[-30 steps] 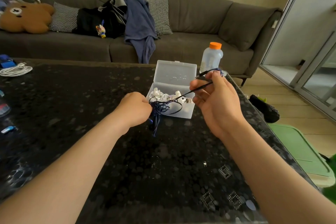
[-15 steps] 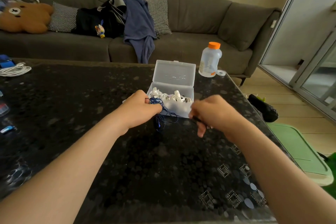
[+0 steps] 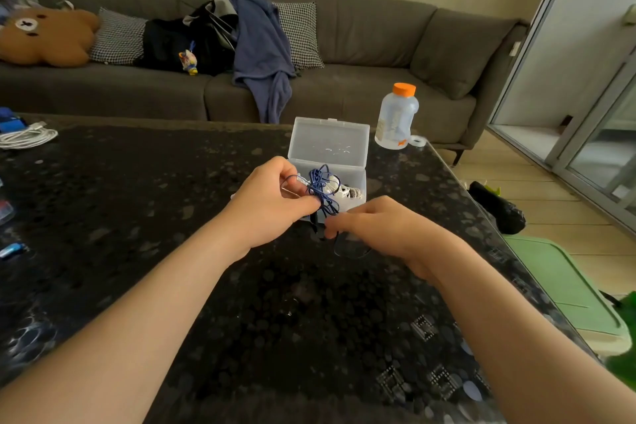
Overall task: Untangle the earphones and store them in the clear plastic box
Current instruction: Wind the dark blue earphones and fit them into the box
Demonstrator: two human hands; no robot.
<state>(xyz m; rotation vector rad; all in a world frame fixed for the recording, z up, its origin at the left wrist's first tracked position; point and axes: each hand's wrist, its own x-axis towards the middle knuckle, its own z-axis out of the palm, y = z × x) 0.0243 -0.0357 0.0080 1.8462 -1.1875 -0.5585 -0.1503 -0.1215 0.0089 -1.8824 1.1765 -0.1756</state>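
A tangle of dark blue earphones (image 3: 323,188) hangs in front of the clear plastic box (image 3: 328,144), whose lid stands open. White earphones (image 3: 346,190) lie inside the box. My left hand (image 3: 272,203) pinches the bundle of blue cord between thumb and fingers. My right hand (image 3: 382,227) is just right of it, low over the table, fingers curled round a loop of the same cord that trails under the palm.
The dark speckled table (image 3: 172,217) carries a bottle with an orange cap (image 3: 395,117) behind the box, a coiled white cable (image 3: 27,136) at far left and a small blue item (image 3: 13,249). A grey sofa (image 3: 378,55) stands behind. A green bin lid (image 3: 564,289) lies right.
My right hand dropped from its raised position beside the bottle to just above the table and moved closer to my left hand. My left hand lifted the bundle slightly toward the box.
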